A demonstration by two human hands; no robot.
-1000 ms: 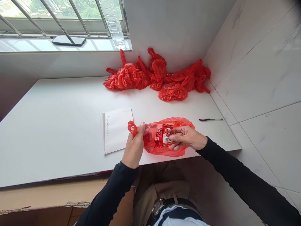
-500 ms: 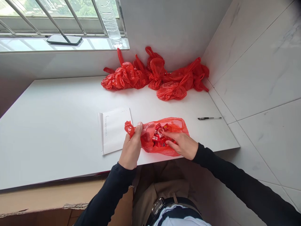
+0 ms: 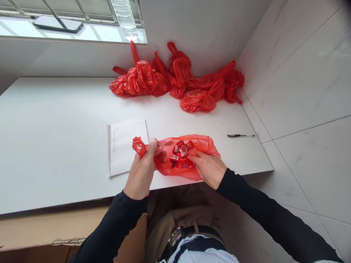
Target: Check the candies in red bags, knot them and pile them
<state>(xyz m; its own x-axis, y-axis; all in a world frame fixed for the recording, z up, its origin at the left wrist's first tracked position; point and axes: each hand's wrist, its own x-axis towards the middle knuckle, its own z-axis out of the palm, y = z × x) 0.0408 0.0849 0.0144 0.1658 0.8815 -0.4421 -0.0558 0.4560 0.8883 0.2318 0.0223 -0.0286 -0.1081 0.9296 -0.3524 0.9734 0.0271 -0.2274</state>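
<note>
A red plastic bag (image 3: 210,144) lies opened out at the table's front edge. Its gathered handle end is wrapped in my left hand (image 3: 142,168), which is closed on it. Small red wrapped packets (image 3: 181,148) with white and yellow print sit in a heap inside the bag. My right hand (image 3: 210,166) reaches into the bag from the right. Its fingers are bent together at the edge of a flat red packet (image 3: 185,164); what lies between the fingertips is hidden.
Several knotted red plastic bags (image 3: 145,78) stand along the wall. White paper sheets (image 3: 126,146) lie left of the opened bag, a black pen (image 3: 241,136) right of it. A phone (image 3: 57,24) and a clear bottle (image 3: 124,20) are on the windowsill. Below the table stands a cardboard box (image 3: 35,230).
My right fingers have moved down from the upper packets and drawn together near the lower one. My left hand still grips the bag. The view has tilted down and shifted slightly.
</note>
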